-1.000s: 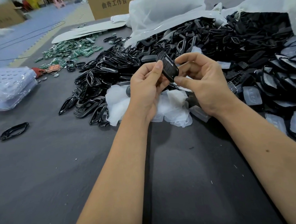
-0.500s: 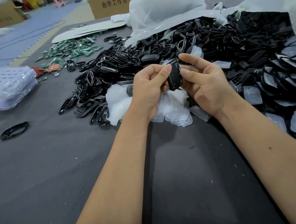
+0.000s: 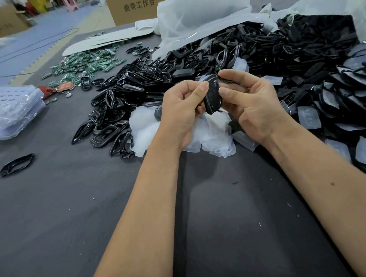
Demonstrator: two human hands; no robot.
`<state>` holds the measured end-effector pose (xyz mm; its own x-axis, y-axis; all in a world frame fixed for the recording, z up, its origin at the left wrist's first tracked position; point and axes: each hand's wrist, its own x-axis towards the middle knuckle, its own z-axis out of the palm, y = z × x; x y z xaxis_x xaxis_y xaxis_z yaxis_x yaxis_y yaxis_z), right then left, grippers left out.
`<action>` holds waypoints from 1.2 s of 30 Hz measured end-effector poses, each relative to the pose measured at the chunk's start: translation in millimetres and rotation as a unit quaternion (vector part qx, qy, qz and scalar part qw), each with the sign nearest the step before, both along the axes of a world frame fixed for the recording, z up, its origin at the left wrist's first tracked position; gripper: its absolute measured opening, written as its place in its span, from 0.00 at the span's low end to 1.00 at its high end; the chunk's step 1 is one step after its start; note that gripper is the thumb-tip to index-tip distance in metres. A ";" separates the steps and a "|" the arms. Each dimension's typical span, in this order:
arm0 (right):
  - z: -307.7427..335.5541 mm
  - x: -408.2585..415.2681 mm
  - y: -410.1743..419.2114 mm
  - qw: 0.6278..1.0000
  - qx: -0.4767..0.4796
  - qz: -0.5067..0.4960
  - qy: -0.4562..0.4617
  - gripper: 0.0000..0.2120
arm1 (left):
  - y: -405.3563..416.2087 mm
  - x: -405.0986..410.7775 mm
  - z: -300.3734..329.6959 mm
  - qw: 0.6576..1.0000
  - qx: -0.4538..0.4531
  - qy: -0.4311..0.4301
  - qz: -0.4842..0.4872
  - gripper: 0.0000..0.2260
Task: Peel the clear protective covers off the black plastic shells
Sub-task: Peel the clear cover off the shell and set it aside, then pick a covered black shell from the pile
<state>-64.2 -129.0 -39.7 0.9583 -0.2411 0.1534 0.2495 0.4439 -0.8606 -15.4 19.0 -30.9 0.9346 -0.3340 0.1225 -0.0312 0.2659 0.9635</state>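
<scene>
A black plastic shell (image 3: 212, 95) stands nearly upright between both hands, above the table. My left hand (image 3: 183, 108) pinches its left edge with thumb and curled fingers. My right hand (image 3: 254, 105) grips its right side, thumb on the front and index finger curled over the top. A bit of clear cover (image 3: 204, 78) shows at the shell's top left. Under the hands lies a heap of peeled clear covers (image 3: 147, 127). Covered shells (image 3: 309, 117) lie at the right.
A big pile of black frames and shells (image 3: 195, 59) fills the far side of the dark table (image 3: 75, 207). Green circuit boards (image 3: 85, 65) lie far left, a stack of clear trays (image 3: 11, 111) at the left edge, one loose black frame (image 3: 17, 164) near it. White bags (image 3: 201, 16) stand behind.
The shell has turned from tilted flat to nearly upright and edge-on, and both hands have dropped slightly and closed in around it.
</scene>
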 end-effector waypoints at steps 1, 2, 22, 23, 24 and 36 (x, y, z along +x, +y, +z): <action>-0.6 0.0 0.7 1.000 -0.005 -0.002 0.007 0.14 | -0.1 -0.1 -1.0 1.000 0.003 -0.007 0.008 0.08; -1.0 -0.3 1.1 1.000 -0.011 -0.002 0.015 0.13 | -0.3 -0.5 -2.0 1.000 0.007 -0.016 0.015 0.08; 48.4 -44.1 -44.6 0.835 -0.494 -0.232 -0.068 0.15 | -32.2 -14.2 17.5 0.985 0.109 -0.134 0.000 0.04; 53.0 -48.7 -51.5 0.809 -0.522 -0.261 -0.071 0.14 | -42.1 -15.6 22.2 0.979 0.125 -0.161 -0.004 0.05; 57.0 -53.2 -58.8 0.781 -0.548 -0.289 -0.075 0.14 | -52.8 -17.2 26.5 0.972 0.141 -0.190 -0.004 0.06; 67.0 -108.0 -156.1 0.592 -0.686 -0.402 0.130 0.16 | -175.7 -68.3 34.6 0.927 0.229 -0.276 -0.109 0.19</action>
